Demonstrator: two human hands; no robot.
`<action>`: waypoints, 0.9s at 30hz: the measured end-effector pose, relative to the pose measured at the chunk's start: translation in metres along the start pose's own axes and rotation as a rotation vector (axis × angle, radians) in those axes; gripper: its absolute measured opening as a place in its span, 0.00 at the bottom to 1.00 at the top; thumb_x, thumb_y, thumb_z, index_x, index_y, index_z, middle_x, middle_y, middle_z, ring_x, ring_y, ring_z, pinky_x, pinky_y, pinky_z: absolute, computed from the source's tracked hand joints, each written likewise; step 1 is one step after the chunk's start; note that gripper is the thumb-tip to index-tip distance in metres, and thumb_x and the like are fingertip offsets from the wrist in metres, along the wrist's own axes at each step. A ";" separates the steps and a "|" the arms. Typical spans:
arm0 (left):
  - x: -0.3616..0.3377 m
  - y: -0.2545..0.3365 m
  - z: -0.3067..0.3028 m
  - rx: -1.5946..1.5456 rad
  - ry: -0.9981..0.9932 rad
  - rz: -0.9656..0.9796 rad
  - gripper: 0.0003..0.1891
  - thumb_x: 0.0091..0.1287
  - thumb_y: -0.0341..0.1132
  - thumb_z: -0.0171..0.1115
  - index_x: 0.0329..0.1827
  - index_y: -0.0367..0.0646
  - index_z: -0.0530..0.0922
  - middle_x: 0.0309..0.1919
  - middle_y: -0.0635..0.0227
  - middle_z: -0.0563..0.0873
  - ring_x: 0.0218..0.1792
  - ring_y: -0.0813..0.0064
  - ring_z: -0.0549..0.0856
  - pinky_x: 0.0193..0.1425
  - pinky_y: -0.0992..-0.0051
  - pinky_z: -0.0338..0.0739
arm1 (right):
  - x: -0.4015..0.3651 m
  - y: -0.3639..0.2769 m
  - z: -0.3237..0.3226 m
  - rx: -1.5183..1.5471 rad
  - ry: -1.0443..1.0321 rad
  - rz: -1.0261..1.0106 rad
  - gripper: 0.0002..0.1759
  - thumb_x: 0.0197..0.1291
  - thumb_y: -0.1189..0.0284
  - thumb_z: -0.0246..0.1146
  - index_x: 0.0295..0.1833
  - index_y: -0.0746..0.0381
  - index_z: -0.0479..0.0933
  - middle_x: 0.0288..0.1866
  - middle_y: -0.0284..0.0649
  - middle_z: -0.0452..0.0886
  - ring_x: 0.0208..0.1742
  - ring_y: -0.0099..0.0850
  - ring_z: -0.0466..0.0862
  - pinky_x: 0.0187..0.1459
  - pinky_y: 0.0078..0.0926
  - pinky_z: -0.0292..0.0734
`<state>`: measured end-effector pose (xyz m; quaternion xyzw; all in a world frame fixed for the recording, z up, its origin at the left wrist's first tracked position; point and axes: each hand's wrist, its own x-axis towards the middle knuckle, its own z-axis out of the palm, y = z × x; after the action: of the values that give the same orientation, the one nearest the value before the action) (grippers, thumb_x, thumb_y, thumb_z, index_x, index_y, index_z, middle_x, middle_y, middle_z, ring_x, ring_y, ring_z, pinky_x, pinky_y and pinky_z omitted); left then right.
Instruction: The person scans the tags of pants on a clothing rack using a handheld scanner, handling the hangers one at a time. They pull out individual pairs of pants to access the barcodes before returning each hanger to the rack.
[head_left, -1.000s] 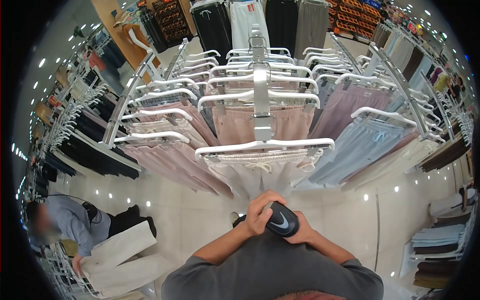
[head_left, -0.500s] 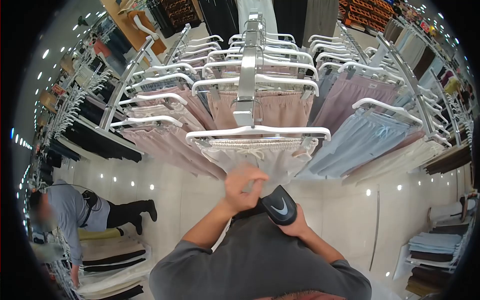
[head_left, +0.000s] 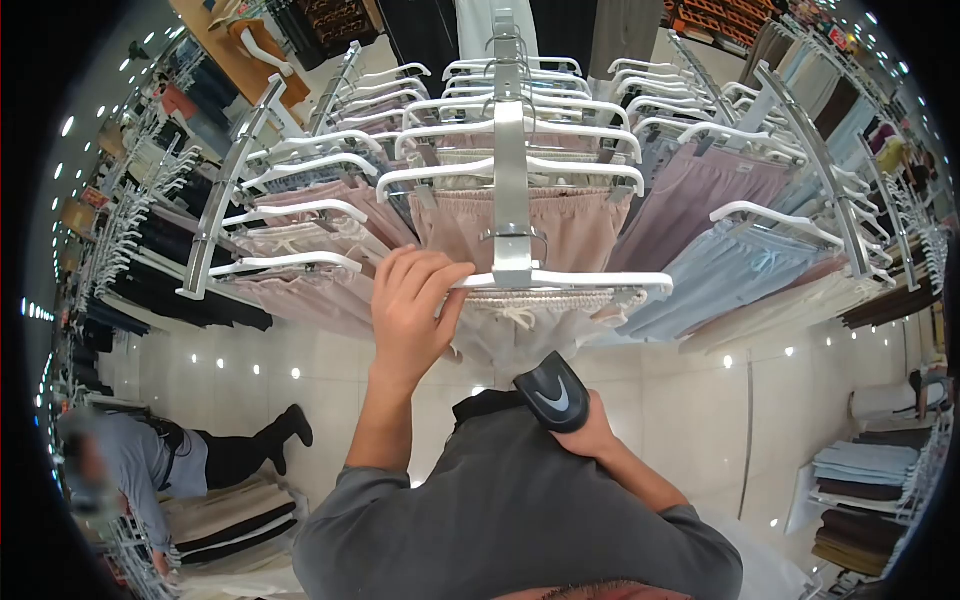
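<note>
My left hand (head_left: 415,310) has its fingers bent over the left end of the front white hanger (head_left: 600,281). Cream drawstring pants (head_left: 520,318) hang from that hanger, below the end of the central metal arm (head_left: 511,200). In my right hand (head_left: 592,432), low in front of my chest, is a black handheld device (head_left: 556,395) with a grey curved mark on it. Behind the cream pants hang pink pants (head_left: 560,225) on another white hanger.
Light blue pants (head_left: 730,265) and purple pants (head_left: 700,190) hang at the right, pink pants (head_left: 305,295) at the left. A person (head_left: 170,450) bends over folded clothes (head_left: 230,520) at the lower left. Folded stacks (head_left: 865,470) lie at the lower right.
My left hand has moved up and left from in front of the cream pants onto the hanger. The hanger now sits a little lower in view, and the device has shifted slightly up and left.
</note>
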<state>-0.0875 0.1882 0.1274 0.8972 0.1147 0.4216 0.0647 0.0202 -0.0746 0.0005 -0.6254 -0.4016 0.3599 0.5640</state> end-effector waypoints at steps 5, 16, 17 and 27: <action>0.003 -0.018 0.005 -0.006 0.017 -0.003 0.14 0.52 0.29 0.78 0.43 0.46 0.88 0.33 0.72 0.88 0.36 0.68 0.87 0.44 0.66 0.78 | 0.018 -0.006 0.005 0.058 -0.006 -0.006 0.21 0.53 0.79 0.73 0.55 0.68 0.80 0.46 0.41 0.89 0.47 0.27 0.87 0.52 0.27 0.80; 0.018 -0.039 0.024 0.018 0.115 0.094 0.15 0.50 0.29 0.78 0.43 0.45 0.90 0.32 0.73 0.88 0.31 0.71 0.86 0.41 0.70 0.76 | 0.035 -0.013 -0.001 -0.016 0.035 -0.072 0.22 0.53 0.79 0.73 0.56 0.69 0.79 0.45 0.44 0.88 0.46 0.29 0.87 0.52 0.27 0.81; 0.019 -0.040 0.025 0.012 0.109 0.097 0.15 0.50 0.29 0.78 0.43 0.45 0.90 0.32 0.73 0.88 0.31 0.71 0.86 0.41 0.70 0.76 | 0.036 -0.015 -0.002 -0.013 0.042 -0.067 0.22 0.53 0.79 0.73 0.56 0.69 0.79 0.45 0.44 0.88 0.46 0.29 0.87 0.52 0.27 0.81; 0.015 -0.033 0.030 -0.015 0.116 0.027 0.18 0.47 0.26 0.79 0.44 0.45 0.89 0.34 0.71 0.88 0.36 0.68 0.86 0.47 0.67 0.74 | 0.029 -0.016 -0.030 -0.042 0.078 -0.071 0.17 0.52 0.77 0.72 0.49 0.66 0.81 0.39 0.44 0.87 0.41 0.35 0.88 0.47 0.29 0.81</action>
<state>-0.0604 0.2231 0.1128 0.8721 0.1030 0.4747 0.0589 0.0578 -0.0601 0.0194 -0.6361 -0.4088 0.3067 0.5781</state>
